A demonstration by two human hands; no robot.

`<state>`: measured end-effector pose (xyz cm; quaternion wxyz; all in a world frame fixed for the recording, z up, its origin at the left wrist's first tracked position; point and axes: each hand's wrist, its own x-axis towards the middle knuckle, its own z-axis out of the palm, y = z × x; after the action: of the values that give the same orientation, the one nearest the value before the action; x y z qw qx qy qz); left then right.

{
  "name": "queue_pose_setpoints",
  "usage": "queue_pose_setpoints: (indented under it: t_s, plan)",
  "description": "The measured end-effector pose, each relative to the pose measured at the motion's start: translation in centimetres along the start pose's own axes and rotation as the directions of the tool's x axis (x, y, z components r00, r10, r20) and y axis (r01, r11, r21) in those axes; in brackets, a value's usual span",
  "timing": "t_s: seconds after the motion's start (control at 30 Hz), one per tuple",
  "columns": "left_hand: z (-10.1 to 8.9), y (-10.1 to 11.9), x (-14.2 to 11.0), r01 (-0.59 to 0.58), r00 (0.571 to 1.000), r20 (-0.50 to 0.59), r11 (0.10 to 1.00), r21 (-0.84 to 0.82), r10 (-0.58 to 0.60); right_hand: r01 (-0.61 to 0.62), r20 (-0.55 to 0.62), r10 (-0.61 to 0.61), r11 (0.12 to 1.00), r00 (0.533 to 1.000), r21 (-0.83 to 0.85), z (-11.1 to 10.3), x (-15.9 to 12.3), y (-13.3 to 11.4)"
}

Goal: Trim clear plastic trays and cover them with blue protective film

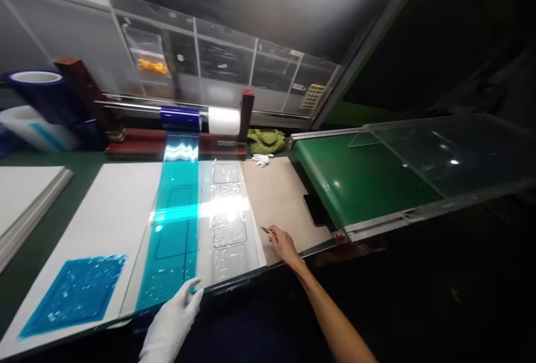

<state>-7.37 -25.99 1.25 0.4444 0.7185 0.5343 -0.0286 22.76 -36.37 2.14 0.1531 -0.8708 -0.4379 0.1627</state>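
Note:
My left hand (pixel 173 315), in a white glove, is at the table's front edge by the lower right corner of a blue film strip (pixel 178 178). Its thumb and fingers are apart, and I see nothing held between them. The strip comes down from a blue film roll (pixel 181 117) and lies over white sheets, with rectangular outlines showing through. My bare right hand (pixel 282 243) grips a small pointed knife (pixel 265 230) above a brown board (pixel 272 190). Between the hands lies a wrinkled clear film (pixel 228 220) with rectangular outlines.
A blue film piece (pixel 77 293) rests on white sheet at the left. Beside the brown board, a dark phone-like slab (pixel 315 210) lies near a green conveyor belt (pixel 368 176). A white glove (pixel 262 159) and green cloth (pixel 267 141) sit behind. Large film rolls (pixel 46 95) stand back left.

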Motion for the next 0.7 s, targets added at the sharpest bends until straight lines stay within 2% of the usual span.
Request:
queue_pose_setpoints:
  t_s: [0.1,0.17,0.27,0.43,0.7]
  plan:
    - [-0.5,2.6,0.2,-0.035,0.999,0.026,0.949,0.312,0.028,0.113,0.037,-0.112,0.993,0.993,-0.037,0.7,-0.3,-2.4]
    - [-0.4,3.8,0.6,-0.072,0.997,0.040,0.897,0.435,0.060,0.172,0.062,-0.167,0.982,0.984,-0.079,1.2,-0.3,-4.1]
    - [0.3,4.3,1.4,-0.103,0.995,0.062,0.872,0.478,0.083,0.256,0.113,-0.241,0.956,0.964,-0.143,2.0,0.2,-6.4]
    - [1.2,3.7,2.4,-0.099,0.995,0.077,0.845,0.525,0.068,0.396,0.220,-0.350,0.892,0.910,-0.219,3.7,1.5,-9.4]
    - [1.8,4.1,2.2,-0.081,0.995,0.093,0.820,0.567,0.034,0.555,0.352,-0.458,0.791,0.816,-0.258,5.6,3.2,-12.9]
